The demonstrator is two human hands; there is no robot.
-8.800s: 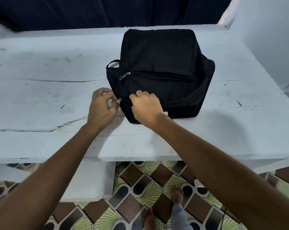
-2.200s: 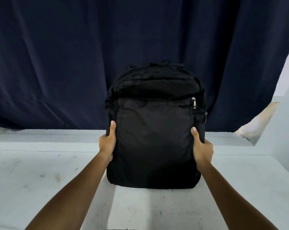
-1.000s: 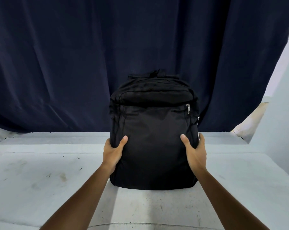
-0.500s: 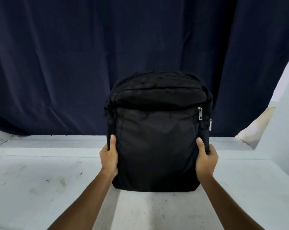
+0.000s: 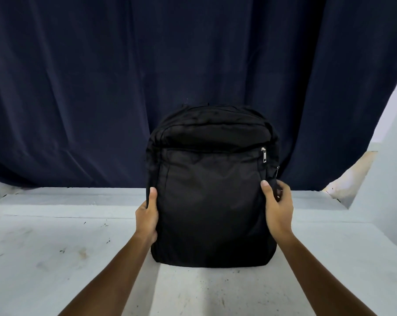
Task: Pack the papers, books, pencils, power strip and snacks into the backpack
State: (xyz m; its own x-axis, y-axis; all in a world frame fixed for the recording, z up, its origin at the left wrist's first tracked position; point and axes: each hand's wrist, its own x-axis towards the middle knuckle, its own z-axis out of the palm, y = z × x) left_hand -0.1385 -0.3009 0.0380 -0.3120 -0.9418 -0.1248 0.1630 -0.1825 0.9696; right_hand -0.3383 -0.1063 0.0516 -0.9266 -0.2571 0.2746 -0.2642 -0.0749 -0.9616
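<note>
Backpack (image 5: 212, 201) upright on white table (image 5: 56, 247), zippers closed.
Left hand (image 5: 147, 218) grips its left edge, right hand (image 5: 278, 208) its right edge; thumbs pressed on front panel, fingers wrapped behind.

A black backpack (image 5: 212, 201) is standing upright on the white bench (image 5: 56, 247), its front pocket facing the camera and its zippers closed, with a silver zipper pull (image 5: 264, 155) hanging at its upper right. The left hand (image 5: 147, 218) is gripping its left edge, thumb lying on the front, while the right hand (image 5: 278, 207) is gripping its right edge likewise. A dark blue curtain (image 5: 124, 76) is hanging behind.
</note>
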